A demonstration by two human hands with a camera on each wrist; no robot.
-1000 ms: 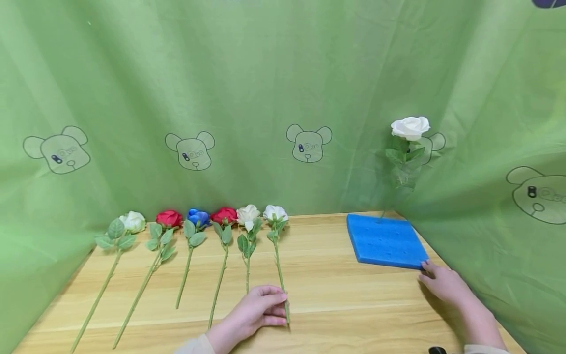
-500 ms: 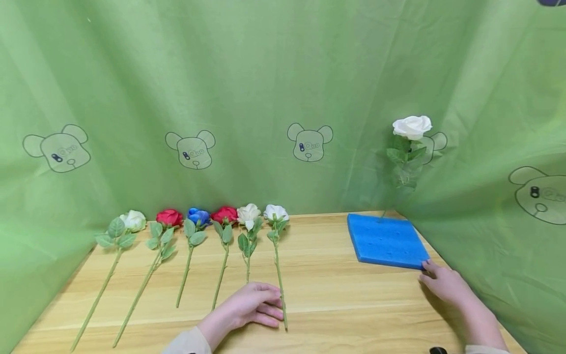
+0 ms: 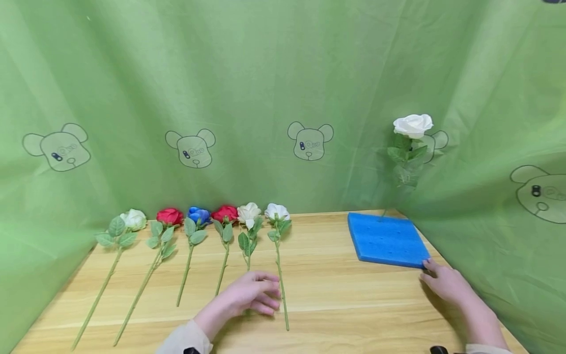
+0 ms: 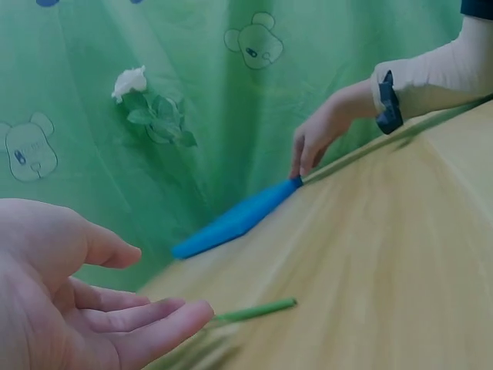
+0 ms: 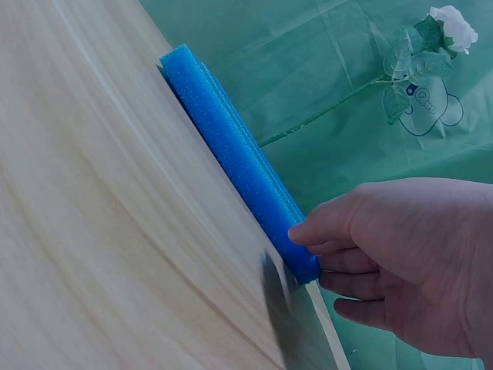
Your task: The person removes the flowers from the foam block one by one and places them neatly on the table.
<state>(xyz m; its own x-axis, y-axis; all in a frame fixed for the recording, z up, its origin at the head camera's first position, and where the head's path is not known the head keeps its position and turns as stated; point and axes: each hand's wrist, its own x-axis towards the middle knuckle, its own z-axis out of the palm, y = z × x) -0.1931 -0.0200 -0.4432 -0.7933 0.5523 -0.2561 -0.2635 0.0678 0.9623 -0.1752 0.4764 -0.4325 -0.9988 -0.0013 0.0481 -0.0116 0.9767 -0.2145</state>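
Beside the stem of a white rose point(image 3: 277, 212) on the table, my left hand point(image 3: 247, 295) hovers with parted fingers and holds nothing. In the left wrist view, the end of a green stem point(image 4: 258, 310) shows beyond the fingertips. My right hand point(image 3: 446, 284) holds the near right corner of a blue foam pad point(image 3: 389, 242), thumb on the pad and fingers at its side. Out of the pad's far part rises another white rose point(image 3: 413, 126), upright and leaning slightly right. A cream rose point(image 3: 249, 214) lies left of the first, its lower stem partly hidden by my left hand.
Farther left lie a red rose point(image 3: 224, 214), a blue rose point(image 3: 199, 216), a second red rose point(image 3: 170, 217) and a pale greenish-white rose point(image 3: 133, 219), stems toward me. A green curtain point(image 3: 247, 73) with bear outlines encloses the wooden table point(image 3: 336, 295) at the back and sides.
My left hand has let go of the white rose's stem and moved slightly left and away from me. That rose stays lying on the table. My right hand keeps its place at the pad's corner.
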